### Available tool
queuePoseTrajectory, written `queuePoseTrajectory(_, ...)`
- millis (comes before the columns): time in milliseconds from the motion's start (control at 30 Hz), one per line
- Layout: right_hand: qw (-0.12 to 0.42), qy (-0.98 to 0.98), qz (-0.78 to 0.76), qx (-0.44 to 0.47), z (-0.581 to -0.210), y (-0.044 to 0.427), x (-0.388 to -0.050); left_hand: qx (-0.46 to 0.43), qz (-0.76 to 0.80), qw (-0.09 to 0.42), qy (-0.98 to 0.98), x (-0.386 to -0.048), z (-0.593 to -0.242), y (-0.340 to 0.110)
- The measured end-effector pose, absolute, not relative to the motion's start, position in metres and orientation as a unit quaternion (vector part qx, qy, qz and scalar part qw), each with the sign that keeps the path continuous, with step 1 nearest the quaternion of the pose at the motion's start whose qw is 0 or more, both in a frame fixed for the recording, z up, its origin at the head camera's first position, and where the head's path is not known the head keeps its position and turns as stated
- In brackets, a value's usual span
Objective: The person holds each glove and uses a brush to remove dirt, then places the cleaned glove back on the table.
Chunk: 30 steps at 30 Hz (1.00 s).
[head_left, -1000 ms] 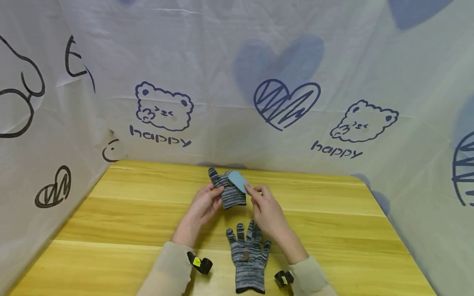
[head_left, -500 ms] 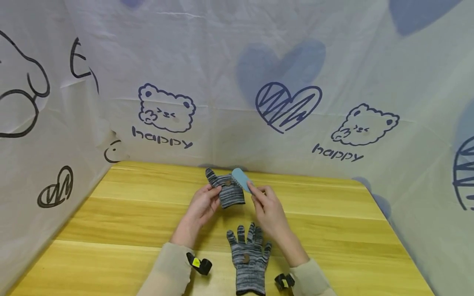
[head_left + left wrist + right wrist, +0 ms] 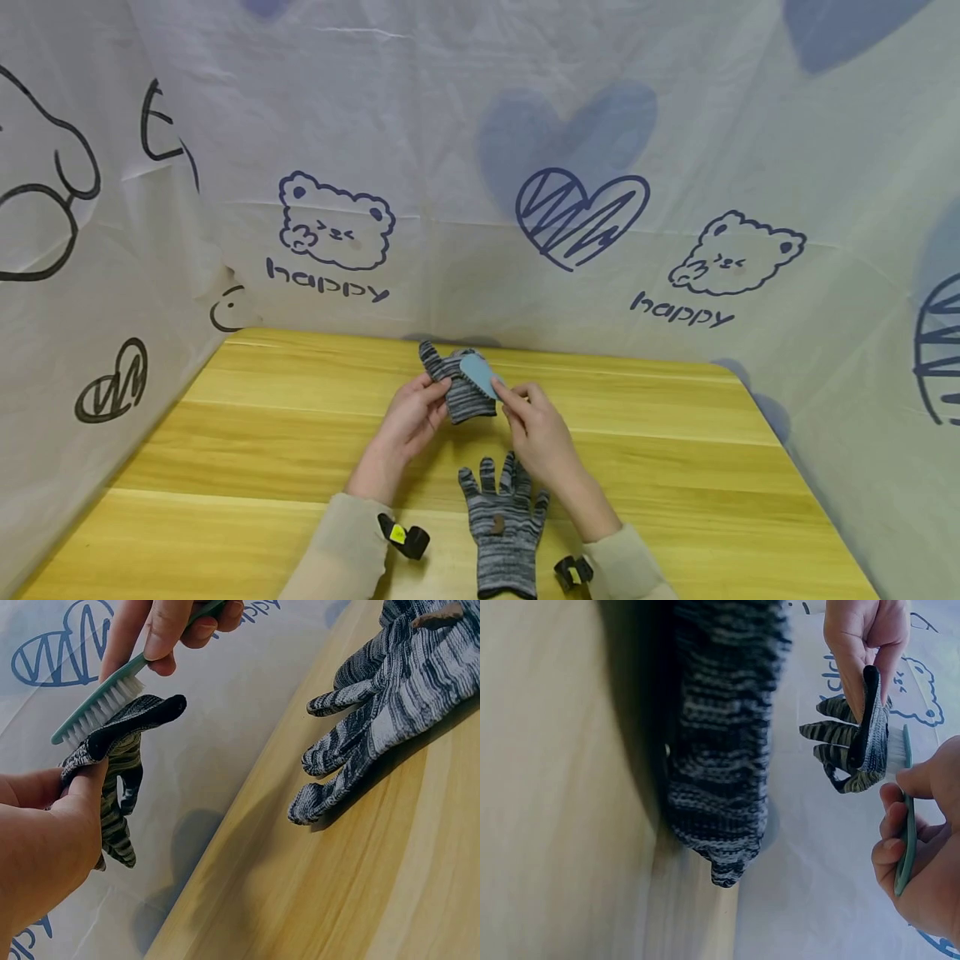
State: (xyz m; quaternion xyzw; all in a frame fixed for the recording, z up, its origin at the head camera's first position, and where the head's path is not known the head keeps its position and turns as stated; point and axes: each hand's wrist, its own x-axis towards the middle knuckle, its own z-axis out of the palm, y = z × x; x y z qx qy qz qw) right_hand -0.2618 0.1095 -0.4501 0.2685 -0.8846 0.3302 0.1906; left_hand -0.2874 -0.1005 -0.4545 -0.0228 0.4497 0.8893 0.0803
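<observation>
My left hand [image 3: 411, 417] pinches a black-and-grey knit glove [image 3: 468, 404] near its cuff, holding it up above the far part of the table. In my right hand [image 3: 542, 433] is a light blue-green brush [image 3: 478, 375] with white bristles [image 3: 101, 711], gripped by its handle with the index finger laid along its back. The bristles touch the glove's fabric, as the right wrist view shows at the brush head [image 3: 907, 746]. A second matching glove [image 3: 506, 533], with a brown spot [image 3: 497, 523] on it, lies flat on the table between my forearms.
The wooden table [image 3: 300, 400] runs back to a white cloth [image 3: 450, 275] printed with bears and hearts, which also hangs on both sides. Black wrist cameras [image 3: 405, 537] sit at both sleeves.
The brush lifted to the upper right, baring a brown spot on the held glove, then came back down and left over that spot. The left hand barely moved; the lying glove stayed put.
</observation>
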Motion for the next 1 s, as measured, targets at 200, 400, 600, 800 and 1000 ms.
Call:
queuePoseTrajectory(200, 0.214, -0.89, 0.318, 0.248, -0.4511, 0.1085, -0.2634, -0.012, 0.887, 0.08, 0.454, -0.2871, -0.4555, -0.101)
queuePoseTrajectory(400, 0.232, -0.884, 0.319, 0.25, -0.4519, 0.1094, -0.2642, -0.015, 0.887, 0.078, 0.455, -0.2869, -0.4558, -0.101)
queuePoseTrajectory(600, 0.258, -0.872, 0.343, 0.236, -0.4495, 0.1132, -0.2647, -0.021, 0.89, 0.071, 0.45, -0.2865, -0.4553, -0.102)
queuePoseTrajectory(800, 0.268, -0.856, 0.358, 0.26, -0.4468, 0.113, -0.2647, -0.018, 0.892, 0.068, 0.446, -0.2867, -0.455, -0.103)
queuePoseTrajectory(1000, 0.224, -0.865, 0.347, 0.286, -0.4473, 0.1084, -0.2604, -0.018, 0.891, 0.073, 0.447, -0.2862, -0.4541, -0.1023)
